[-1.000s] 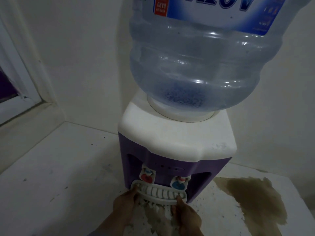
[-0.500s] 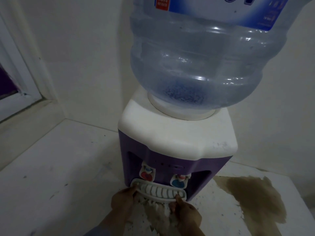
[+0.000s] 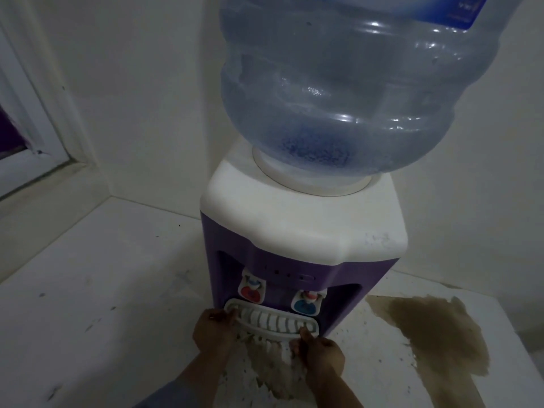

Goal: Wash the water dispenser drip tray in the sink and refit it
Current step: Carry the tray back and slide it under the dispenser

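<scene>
A purple and white tabletop water dispenser (image 3: pixel 297 228) stands on a white counter (image 3: pixel 97 290), with a big clear blue bottle (image 3: pixel 347 92) upended on top. Its white slatted drip tray (image 3: pixel 272 319) sits at the base under the red tap (image 3: pixel 251 293) and the blue tap (image 3: pixel 304 304). My left hand (image 3: pixel 213 329) grips the tray's left end. My right hand (image 3: pixel 322 356) holds the right front corner, thumb on the rim. The tray's underside is hidden.
A brown stain (image 3: pixel 435 331) spreads over the counter right of the dispenser, and dirty marks lie under the tray. White walls close in behind. A window frame (image 3: pixel 32 142) is at the left.
Both hands stay on the tray's ends. The view has tilted a little, so the dispenser sits slightly higher in frame; the tray itself shows no clear movement.
</scene>
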